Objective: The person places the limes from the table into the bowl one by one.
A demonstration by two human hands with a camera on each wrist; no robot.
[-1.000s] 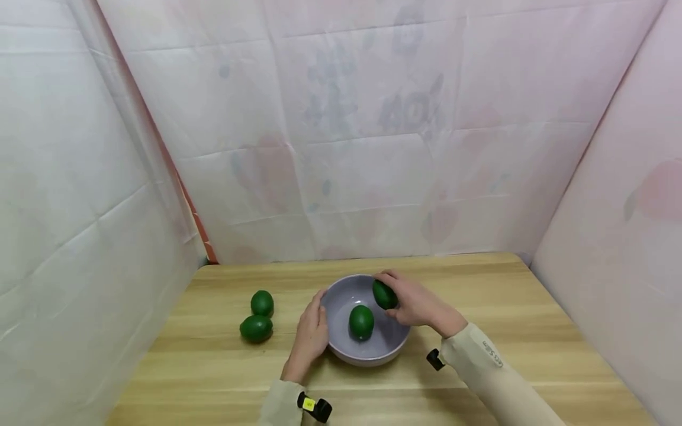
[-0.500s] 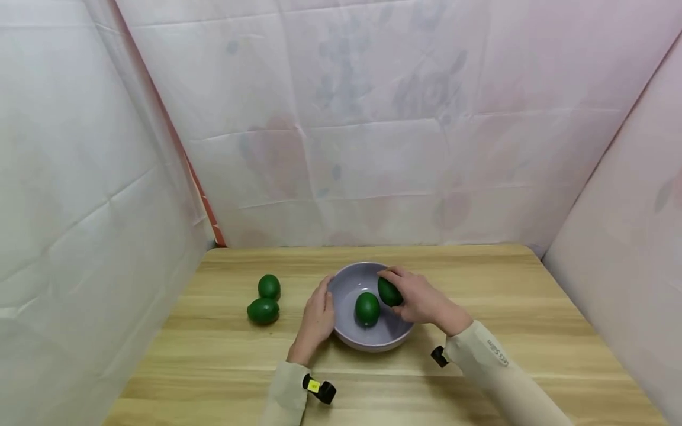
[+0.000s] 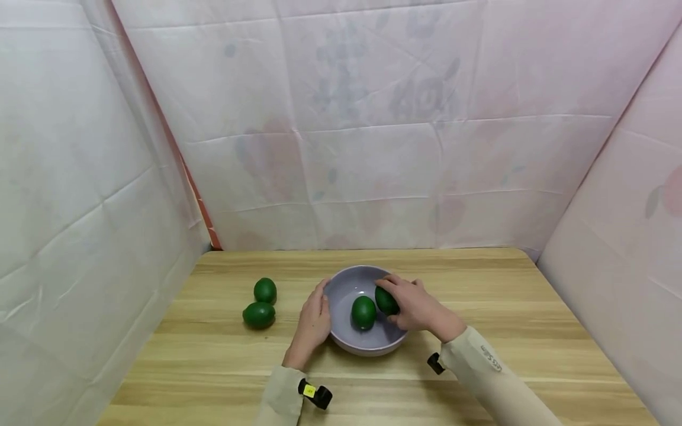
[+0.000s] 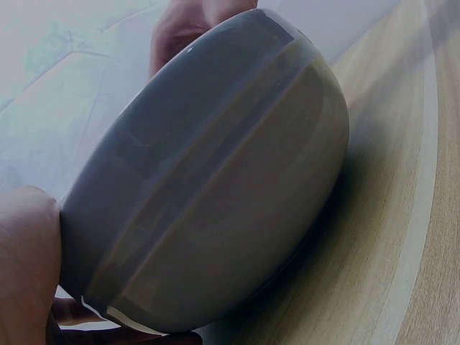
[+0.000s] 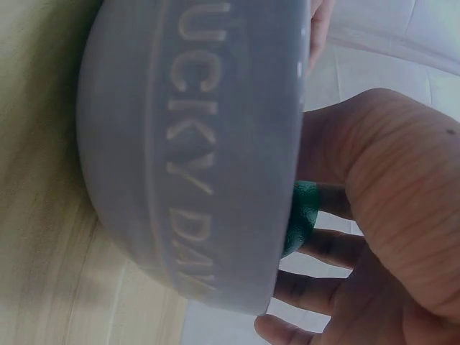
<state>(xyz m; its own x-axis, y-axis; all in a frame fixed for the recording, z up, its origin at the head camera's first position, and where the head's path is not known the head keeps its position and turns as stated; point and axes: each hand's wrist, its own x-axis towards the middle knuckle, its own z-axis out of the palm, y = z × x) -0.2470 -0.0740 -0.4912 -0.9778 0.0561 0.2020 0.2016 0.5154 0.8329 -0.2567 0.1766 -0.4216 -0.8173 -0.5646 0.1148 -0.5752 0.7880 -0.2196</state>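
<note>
A purple-grey bowl (image 3: 341, 290) stands on the wooden table with a dark green lime (image 3: 364, 313) inside. My left hand (image 3: 313, 319) holds the bowl at its left side; in the left wrist view its thumb lies by the rim, with fingers below. At the bowl's right side, my right hand (image 3: 418, 305) grips a second lime (image 3: 386, 300) just inside the rim, beside the first. Much of that lime is hidden by the hand; its bumpy green skin (image 5: 303, 212) shows past the rim in the right wrist view.
Two more limes, one farther (image 3: 264, 290) and one nearer (image 3: 259, 315), lie close together on the table (image 3: 490, 296) left of the bowl. Pale sheets (image 3: 367, 171) hang behind the table and along both sides.
My right hand has brought its lime a little lower into the bowl, closer to the other lime. The left hand has kept its hold on the bowl. The head view shifted slightly.
</note>
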